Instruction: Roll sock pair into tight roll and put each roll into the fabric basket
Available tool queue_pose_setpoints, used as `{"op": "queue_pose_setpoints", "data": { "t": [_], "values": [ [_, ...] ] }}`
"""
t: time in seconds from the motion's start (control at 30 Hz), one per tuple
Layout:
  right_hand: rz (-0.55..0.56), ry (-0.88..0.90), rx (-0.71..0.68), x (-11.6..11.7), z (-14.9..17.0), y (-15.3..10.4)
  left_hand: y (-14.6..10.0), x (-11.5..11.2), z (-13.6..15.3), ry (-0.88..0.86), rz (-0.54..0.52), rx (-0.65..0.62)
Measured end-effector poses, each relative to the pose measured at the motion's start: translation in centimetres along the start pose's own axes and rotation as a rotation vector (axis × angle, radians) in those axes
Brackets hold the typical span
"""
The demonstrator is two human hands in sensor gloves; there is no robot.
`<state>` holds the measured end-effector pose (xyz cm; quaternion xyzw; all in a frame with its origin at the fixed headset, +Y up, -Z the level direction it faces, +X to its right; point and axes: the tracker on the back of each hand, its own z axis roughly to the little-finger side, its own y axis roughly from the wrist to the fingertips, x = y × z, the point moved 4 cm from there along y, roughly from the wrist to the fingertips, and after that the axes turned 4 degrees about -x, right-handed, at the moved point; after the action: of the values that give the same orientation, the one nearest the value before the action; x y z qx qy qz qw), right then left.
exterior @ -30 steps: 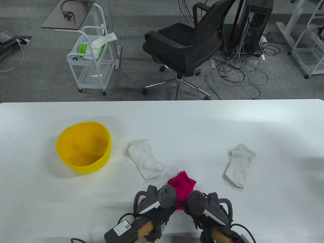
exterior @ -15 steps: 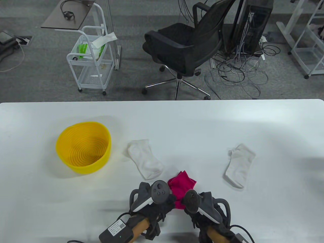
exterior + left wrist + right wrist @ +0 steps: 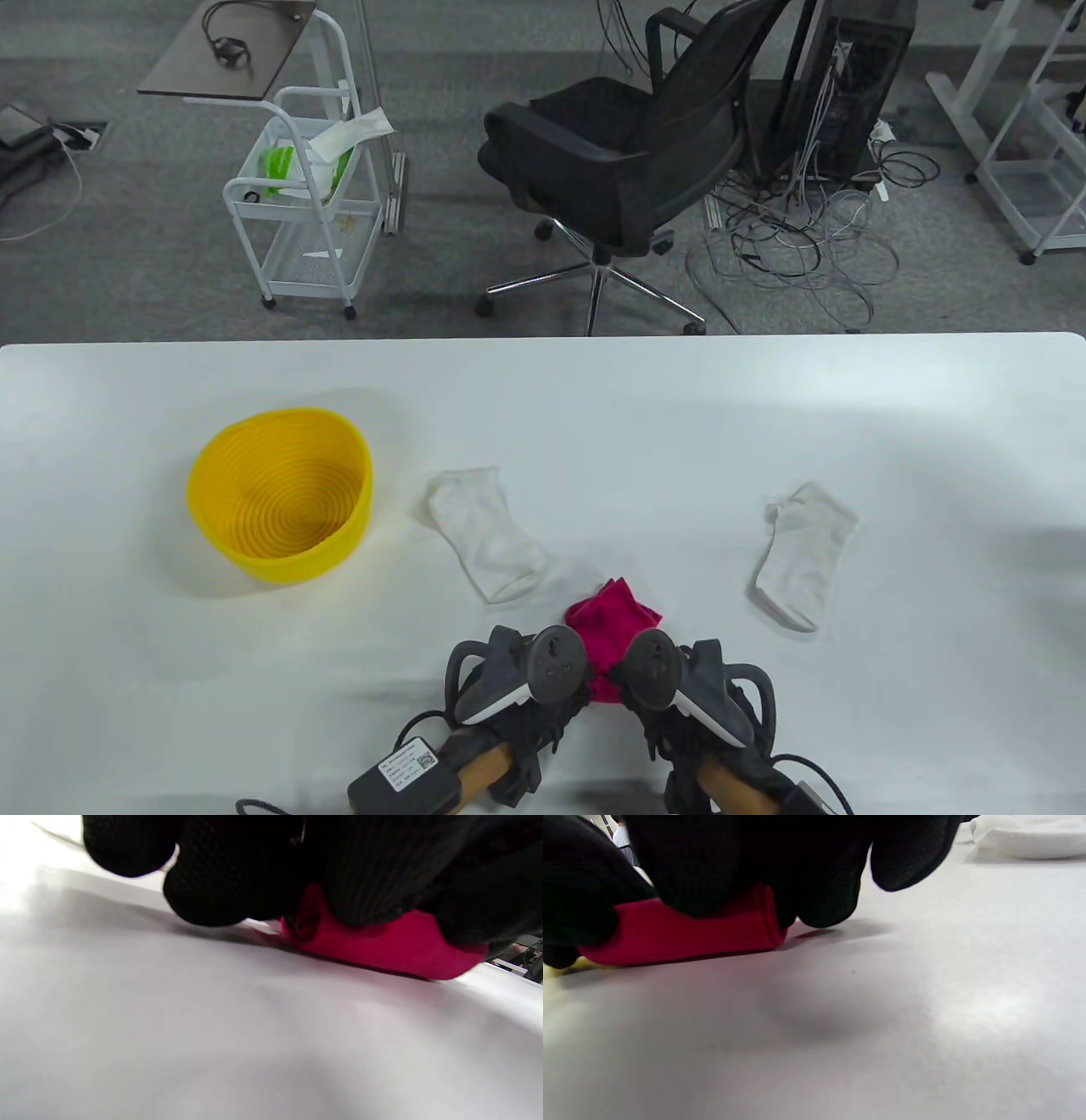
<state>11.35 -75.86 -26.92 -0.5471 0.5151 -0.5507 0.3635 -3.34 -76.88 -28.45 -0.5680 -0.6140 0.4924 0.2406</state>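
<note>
Near table edge: left hand [image 3: 517,688] and right hand [image 3: 691,692] side by side, gloved fingers [image 3: 365,874] of both curled down over the red sock roll [image 3: 612,632], pinning it to the white table [image 3: 933,679]. The roll's unrolled end pokes out beyond the hands. Further out, one white sock [image 3: 488,535] left of centre, another white sock [image 3: 802,556] right. Yellow fabric basket [image 3: 280,492] stands far left, nothing inside.

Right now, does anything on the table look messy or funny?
A little. The two white socks are apart: one lies near the yellow basket, the other far off to the right, slightly rumpled. The basket is empty. Both hands press on the red sock roll. Nothing is spilled or broken.
</note>
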Motion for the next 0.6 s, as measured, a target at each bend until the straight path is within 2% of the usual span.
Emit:
{"op": "queue_pose_setpoints", "data": {
  "t": [0.2, 0.5, 0.6],
  "values": [
    [0.041, 0.066, -0.122, -1.9, -1.2, -1.1, 0.3, -0.3, 0.2, -0.032, 0.040, 0.007],
    [-0.065, 0.001, -0.070, 0.3, -0.7, -0.2, 0.2, -0.4, 0.2, -0.020, 0.045, 0.015],
    [-0.070, -0.006, -0.047, 0.7, -0.5, -0.1, 0.2, 0.0, 0.5, -0.043, 0.096, 0.041]
  ]
}}
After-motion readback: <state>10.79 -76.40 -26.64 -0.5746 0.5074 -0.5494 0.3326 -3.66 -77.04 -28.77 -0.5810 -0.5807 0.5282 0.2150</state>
